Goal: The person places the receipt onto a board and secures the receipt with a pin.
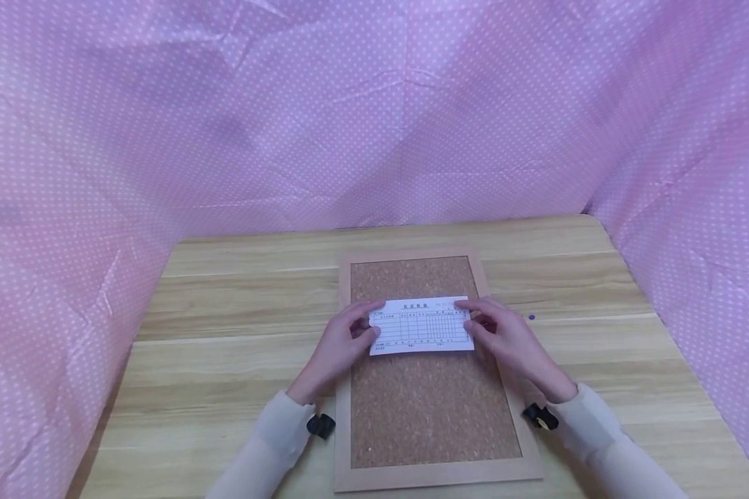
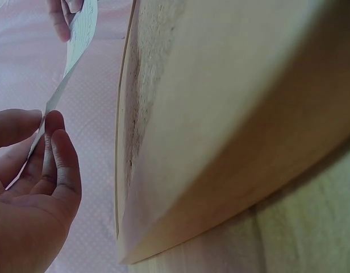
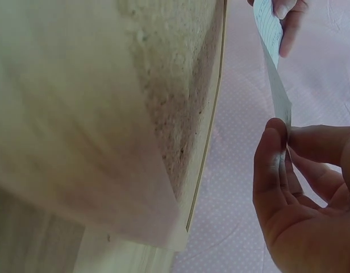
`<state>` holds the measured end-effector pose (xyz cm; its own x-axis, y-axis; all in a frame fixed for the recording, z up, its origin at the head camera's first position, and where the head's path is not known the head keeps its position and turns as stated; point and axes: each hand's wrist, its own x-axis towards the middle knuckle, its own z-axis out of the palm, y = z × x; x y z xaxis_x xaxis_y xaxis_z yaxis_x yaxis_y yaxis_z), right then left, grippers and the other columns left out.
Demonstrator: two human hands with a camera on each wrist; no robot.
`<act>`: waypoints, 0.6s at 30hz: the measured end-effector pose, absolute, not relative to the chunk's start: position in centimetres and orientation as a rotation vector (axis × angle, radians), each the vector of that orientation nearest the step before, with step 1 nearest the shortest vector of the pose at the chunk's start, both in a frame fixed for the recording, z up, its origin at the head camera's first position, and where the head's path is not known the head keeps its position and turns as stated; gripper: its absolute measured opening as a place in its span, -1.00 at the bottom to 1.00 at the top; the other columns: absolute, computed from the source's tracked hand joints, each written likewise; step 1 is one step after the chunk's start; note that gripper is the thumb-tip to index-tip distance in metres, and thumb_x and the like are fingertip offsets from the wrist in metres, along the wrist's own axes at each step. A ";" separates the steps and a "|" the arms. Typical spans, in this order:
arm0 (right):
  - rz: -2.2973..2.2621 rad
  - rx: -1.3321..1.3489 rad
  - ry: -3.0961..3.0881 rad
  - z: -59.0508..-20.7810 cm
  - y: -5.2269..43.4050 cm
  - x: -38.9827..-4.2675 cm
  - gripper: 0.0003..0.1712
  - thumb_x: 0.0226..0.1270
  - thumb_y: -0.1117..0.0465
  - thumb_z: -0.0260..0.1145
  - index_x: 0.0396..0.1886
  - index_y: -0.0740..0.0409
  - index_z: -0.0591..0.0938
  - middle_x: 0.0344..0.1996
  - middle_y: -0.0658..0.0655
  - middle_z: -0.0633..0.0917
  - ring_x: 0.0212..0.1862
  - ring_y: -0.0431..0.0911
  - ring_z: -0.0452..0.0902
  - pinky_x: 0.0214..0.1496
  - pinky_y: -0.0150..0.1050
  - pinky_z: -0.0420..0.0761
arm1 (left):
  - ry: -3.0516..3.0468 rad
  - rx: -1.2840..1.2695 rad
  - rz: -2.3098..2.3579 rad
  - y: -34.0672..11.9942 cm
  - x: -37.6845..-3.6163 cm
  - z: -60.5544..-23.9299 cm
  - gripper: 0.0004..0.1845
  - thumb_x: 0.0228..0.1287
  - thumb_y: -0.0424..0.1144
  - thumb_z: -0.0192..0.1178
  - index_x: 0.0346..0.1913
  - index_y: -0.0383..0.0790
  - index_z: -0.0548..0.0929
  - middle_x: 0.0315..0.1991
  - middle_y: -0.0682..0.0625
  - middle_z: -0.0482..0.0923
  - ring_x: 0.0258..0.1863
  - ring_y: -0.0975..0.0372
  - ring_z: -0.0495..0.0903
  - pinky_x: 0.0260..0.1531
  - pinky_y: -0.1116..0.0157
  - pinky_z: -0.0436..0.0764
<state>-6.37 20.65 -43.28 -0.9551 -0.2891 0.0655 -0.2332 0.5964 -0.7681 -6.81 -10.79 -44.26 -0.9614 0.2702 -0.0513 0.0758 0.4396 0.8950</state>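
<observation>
Hanging behind and to either side: pink dotted curtain (image 1: 374, 138). Next down, wood-grain table (image 1: 599, 312), with a framed cork board (image 1: 437, 416) lying flat on it, long sides running away from the person. 1 printed paper form (image 1: 418, 326) is held up above the board, apart from it in the wrist views. From my end it reads near weightless, thin and limp; it bows between the 2 grips, so I'd expect creasing if squeezed inward, tearing if yanked. Shouldn't be slippery. Where I'd hold it: the 2 short edges, light pinch, slight tension. Grips match that: left hand (image 1: 343, 337) pinches the left edge, right hand (image 1: 508, 337) the right, thumb and fingertips nearly meeting with only the paper between. Can't tell if it's 1 sheet or several. Smallest: 1 blue speck (image 1: 532, 317) on the table, right of the board; too small for me to identify.
</observation>
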 end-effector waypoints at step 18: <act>-1.244 -0.441 2.730 -43.6 20.7 -7.5 -0.58 0.44 0.38 0.32 0.27 0.19 0.65 -0.06 0.14 0.67 -0.25 -0.08 0.50 -0.34 -0.30 0.53 | 2.506 0.324 1.445 -10.7 -7.6 -44.6 -0.47 0.41 -0.40 0.26 0.41 -0.12 0.56 0.02 0.02 0.55 -0.19 0.22 0.55 -0.17 0.29 0.58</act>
<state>-7.46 20.72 -43.60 -0.9518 -0.3059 0.0209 -0.2165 0.6222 -0.7523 -7.58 -10.72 -44.63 -0.9490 0.3027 -0.0882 0.0753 0.4893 0.8688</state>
